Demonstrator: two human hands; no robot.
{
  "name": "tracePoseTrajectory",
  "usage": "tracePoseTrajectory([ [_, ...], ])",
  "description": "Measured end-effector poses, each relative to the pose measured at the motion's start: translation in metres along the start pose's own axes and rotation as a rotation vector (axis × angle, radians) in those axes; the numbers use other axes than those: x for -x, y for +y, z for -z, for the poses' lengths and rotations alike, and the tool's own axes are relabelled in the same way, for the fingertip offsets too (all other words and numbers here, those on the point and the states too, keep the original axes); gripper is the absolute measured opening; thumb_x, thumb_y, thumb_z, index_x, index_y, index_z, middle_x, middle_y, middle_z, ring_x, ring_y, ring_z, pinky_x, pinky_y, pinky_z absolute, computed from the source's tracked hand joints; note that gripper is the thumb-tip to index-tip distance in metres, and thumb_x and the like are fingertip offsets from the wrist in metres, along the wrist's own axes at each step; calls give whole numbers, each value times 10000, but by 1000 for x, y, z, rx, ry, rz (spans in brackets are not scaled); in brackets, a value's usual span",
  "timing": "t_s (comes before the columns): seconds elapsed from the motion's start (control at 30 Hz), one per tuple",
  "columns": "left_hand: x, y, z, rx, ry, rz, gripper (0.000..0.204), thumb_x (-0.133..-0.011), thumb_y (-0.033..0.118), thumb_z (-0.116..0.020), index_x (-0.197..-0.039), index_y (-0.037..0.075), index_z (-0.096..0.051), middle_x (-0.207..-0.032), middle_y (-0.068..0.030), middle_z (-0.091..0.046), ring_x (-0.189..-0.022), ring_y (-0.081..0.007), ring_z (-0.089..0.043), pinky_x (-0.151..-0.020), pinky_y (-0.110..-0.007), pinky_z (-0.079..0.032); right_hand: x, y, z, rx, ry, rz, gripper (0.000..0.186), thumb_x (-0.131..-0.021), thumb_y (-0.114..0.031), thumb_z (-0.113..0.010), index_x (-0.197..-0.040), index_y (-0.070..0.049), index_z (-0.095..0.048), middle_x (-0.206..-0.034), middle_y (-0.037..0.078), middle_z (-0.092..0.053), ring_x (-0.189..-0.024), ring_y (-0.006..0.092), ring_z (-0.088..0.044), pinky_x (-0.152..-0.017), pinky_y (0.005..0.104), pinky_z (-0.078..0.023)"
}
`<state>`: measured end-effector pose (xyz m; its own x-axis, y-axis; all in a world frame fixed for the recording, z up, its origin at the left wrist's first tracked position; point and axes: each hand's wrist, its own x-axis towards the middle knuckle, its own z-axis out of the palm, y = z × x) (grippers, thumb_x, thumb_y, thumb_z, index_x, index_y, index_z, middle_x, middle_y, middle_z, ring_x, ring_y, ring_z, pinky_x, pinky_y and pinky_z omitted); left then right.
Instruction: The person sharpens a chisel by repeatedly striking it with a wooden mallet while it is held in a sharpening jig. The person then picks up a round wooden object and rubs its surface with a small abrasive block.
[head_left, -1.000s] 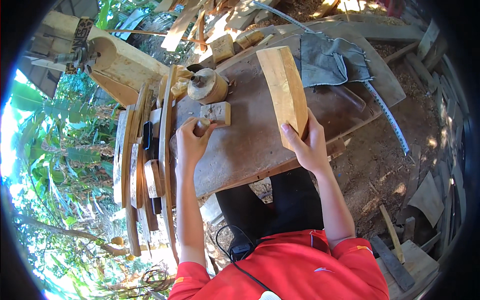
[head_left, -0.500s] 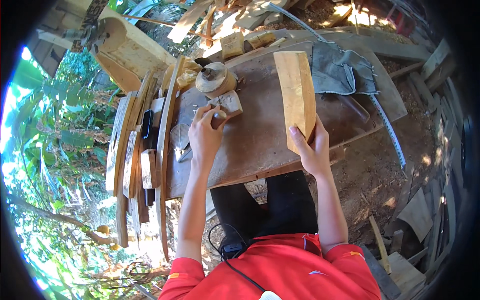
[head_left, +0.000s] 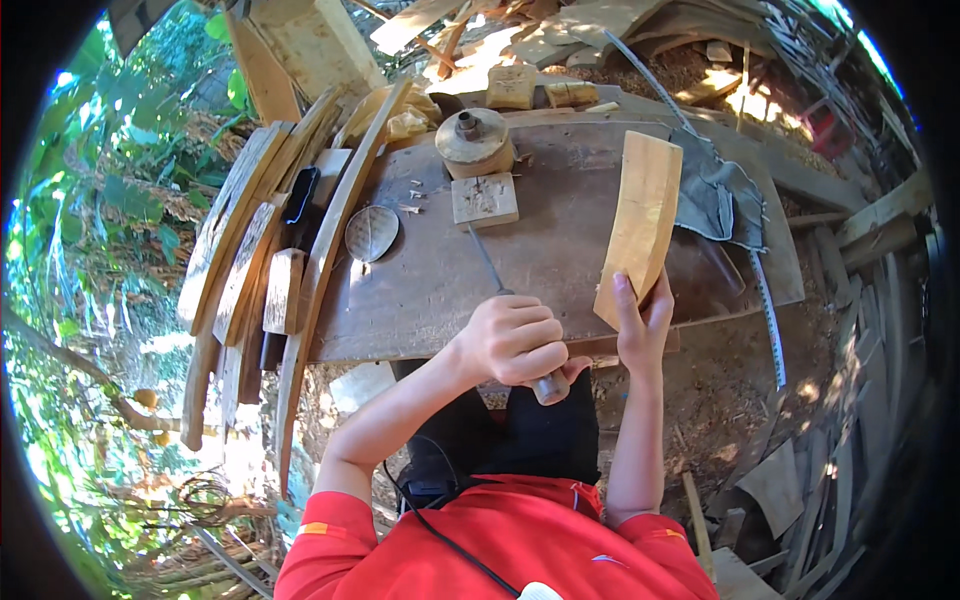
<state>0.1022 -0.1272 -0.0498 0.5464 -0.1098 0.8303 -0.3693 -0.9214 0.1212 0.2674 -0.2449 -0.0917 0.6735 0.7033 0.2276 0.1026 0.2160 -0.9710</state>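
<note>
In the head view, the left hand [head_left: 512, 340] has its grip wrapped tight around the wooden handle of a chisel [head_left: 520, 325], whose thin metal shaft slants up over the dark table [head_left: 420, 290] toward a small carved wood block [head_left: 484, 199]. The right hand [head_left: 642, 325] has its grip clasped on the lower end of a pale curved wood piece [head_left: 640, 225], standing tilted at the table's near edge. Beyond the block sits a round wooden mallet [head_left: 474, 141], and grey cloth [head_left: 715, 200] lies to the right.

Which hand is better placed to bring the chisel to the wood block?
Left. The left hand already grips the chisel, while the right hand props the wood block upright on the workbench.
</note>
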Motion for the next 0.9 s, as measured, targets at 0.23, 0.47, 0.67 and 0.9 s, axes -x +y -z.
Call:
tracePoseTrajectory([
  [0.23,3,-9,-9,16,124,-24,434,-785,118,-807,-641,130,-398,-603,-2,-398,-470,-175,-475,-433,-322,-381,1,5,4,7,-29,-43,412,-1009,-224,-675,-1296,43,-551,-1102,62,-650,-1001,107,-588,-883,282,-477],
  [0.47,0,-10,-12,48,240,-17,262,-749,5,-736,-654,77,-502,-625,-18,-490,-465,-176,-495,-437,-290,-396,1,9,3,2,0,-58,435,-1005,-224,-685,-1318,44,-546,-1120,59,-652,-1010,107,-589,-891,283,-476],
  [0.67,-9,-8,-12,47,312,36,249,-744,14,-749,-662,67,-520,-617,-26,-511,-473,-182,-516,-439,-299,-403,1,16,6,-20,4,-102,453,-996,-233,-703,-1328,36,-552,-1136,61,-651,-1025,109,-590,-898,286,-476],
  [0.9,-22,-11,-5,12,467,135,248,-763,-28,-704,-653,64,-502,-580,-37,-510,-436,-198,-502,-425,-311,-385,0,17,6,17,8,-51,464,-1001,-285,-698,-1314,29,-561,-1118,61,-654,-1010,117,-598,-888,293,-481],
])
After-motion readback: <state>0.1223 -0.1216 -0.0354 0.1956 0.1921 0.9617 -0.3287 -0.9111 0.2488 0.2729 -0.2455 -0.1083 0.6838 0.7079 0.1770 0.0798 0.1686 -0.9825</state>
